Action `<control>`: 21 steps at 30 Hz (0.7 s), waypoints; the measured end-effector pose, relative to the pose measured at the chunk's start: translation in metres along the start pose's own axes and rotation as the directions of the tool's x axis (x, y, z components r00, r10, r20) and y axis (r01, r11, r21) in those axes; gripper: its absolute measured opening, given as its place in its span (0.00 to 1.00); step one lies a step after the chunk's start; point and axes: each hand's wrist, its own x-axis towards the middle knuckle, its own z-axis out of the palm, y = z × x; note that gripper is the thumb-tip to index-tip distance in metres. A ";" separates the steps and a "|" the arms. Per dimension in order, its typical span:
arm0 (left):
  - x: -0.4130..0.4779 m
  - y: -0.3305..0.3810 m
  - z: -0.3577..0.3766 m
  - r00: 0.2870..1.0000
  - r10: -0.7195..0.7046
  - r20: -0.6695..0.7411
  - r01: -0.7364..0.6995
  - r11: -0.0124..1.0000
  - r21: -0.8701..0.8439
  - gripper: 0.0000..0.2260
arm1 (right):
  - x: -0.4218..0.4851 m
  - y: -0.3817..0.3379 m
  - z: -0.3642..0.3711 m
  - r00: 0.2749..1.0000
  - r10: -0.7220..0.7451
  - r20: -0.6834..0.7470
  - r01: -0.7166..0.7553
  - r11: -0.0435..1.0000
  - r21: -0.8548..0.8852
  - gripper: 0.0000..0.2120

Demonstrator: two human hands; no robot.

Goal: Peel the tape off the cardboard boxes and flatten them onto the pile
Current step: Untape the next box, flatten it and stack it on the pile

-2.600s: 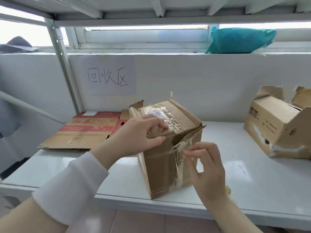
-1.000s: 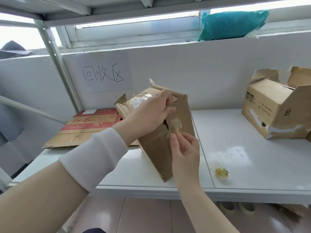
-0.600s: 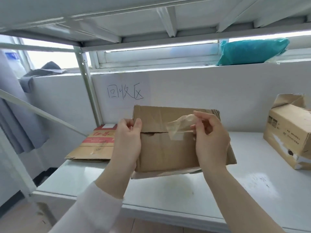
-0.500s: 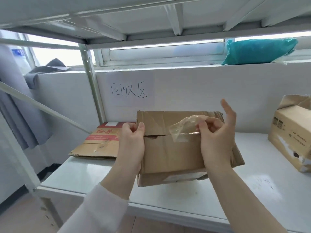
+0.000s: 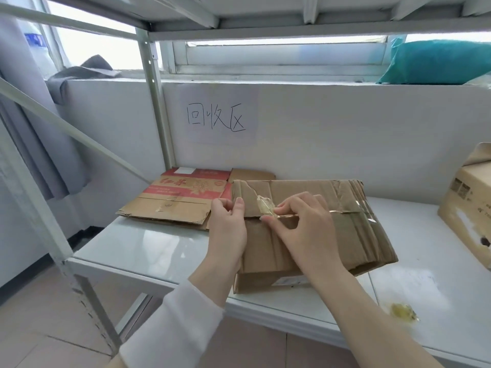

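Counter [image 5: 148,251]: white, carries everything.

Flattened box [image 5: 332,235]: at the front edge, long side running left-right. It is creased and scuffed, with a seam across the middle.

Pile [image 5: 170,205]: just behind-left of the box (contact unclear).

Left hand [image 5: 228,229]: fingers curled round the box's left edge, thumb on top.

Right hand [image 5: 305,229]: fingers pinch the tape [image 5: 265,208]. The tape is clear and yellowish, its crumpled end between the hands. The rest is a thin strand running right along the seam, apparently stuck near the right edge. The right hand is nearer.
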 end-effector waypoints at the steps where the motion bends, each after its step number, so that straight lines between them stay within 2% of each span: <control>1: -0.001 -0.002 -0.001 1.000 0.005 -0.001 -0.005 1.000 -0.004 0.08 | 0.000 -0.004 0.002 1.000 0.015 0.000 -0.015 1.000 -0.009 0.11; 3: -0.001 -0.005 -0.004 1.000 0.004 0.000 -0.004 1.000 -0.012 0.08 | -0.001 -0.009 0.002 0.997 0.079 0.004 -0.080 0.995 0.065 0.11; 6: -0.002 -0.009 -0.007 1.000 0.011 0.013 -0.011 1.000 -0.008 0.08 | 0.000 -0.008 -0.005 0.953 0.289 -0.090 -0.246 0.913 0.324 0.07; 7: -0.003 -0.010 -0.007 0.999 0.033 0.018 -0.033 0.999 0.004 0.08 | 0.000 -0.007 -0.007 0.939 0.321 -0.121 -0.260 0.896 0.359 0.08; 10: -0.001 -0.011 -0.003 0.997 0.075 0.009 -0.075 0.995 0.062 0.09 | -0.002 0.003 -0.012 0.948 0.192 -0.253 -0.141 0.968 0.206 0.05; 13: 0.002 -0.011 -0.004 0.997 0.069 -0.016 -0.067 0.991 0.112 0.07 | 0.001 0.023 -0.022 0.923 0.067 -0.378 -0.054 0.998 0.045 0.06; 15: 0.003 -0.011 -0.004 0.993 0.120 0.002 -0.117 0.968 0.220 0.05 | 0.000 0.035 -0.026 0.942 -0.110 -0.317 0.072 0.989 -0.128 0.09; 16: 0.003 -0.010 -0.005 0.973 0.230 0.011 -0.221 0.922 0.318 0.06 | -0.002 0.039 -0.026 0.954 -0.186 -0.234 0.149 0.974 -0.169 0.11; 17: 0.002 -0.008 -0.004 0.910 0.412 0.045 -0.391 0.818 0.421 0.10 | -0.004 0.040 -0.025 0.964 -0.228 -0.137 0.204 0.964 -0.169 0.14; 18: 0.004 -0.008 -0.002 0.793 0.590 0.151 -0.577 0.648 0.498 0.14 | -0.005 0.041 -0.024 0.968 -0.246 -0.042 0.238 0.961 -0.144 0.15; 19: 0.006 -0.009 0.002 0.664 0.681 0.309 -0.716 0.459 0.527 0.16 | -0.005 0.042 -0.024 0.968 -0.250 0.035 0.252 0.962 -0.109 0.16; 20: 0.005 -0.008 0.006 0.588 0.660 0.468 -0.787 0.335 0.518 0.15 | -0.004 0.043 -0.025 0.965 -0.244 0.091 0.251 0.965 -0.078 0.16; 21: 0.002 -0.007 0.009 0.574 0.585 0.573 -0.808 0.293 0.511 0.13 | -0.004 0.045 -0.028 0.962 -0.235 0.137 0.246 0.967 -0.064 0.15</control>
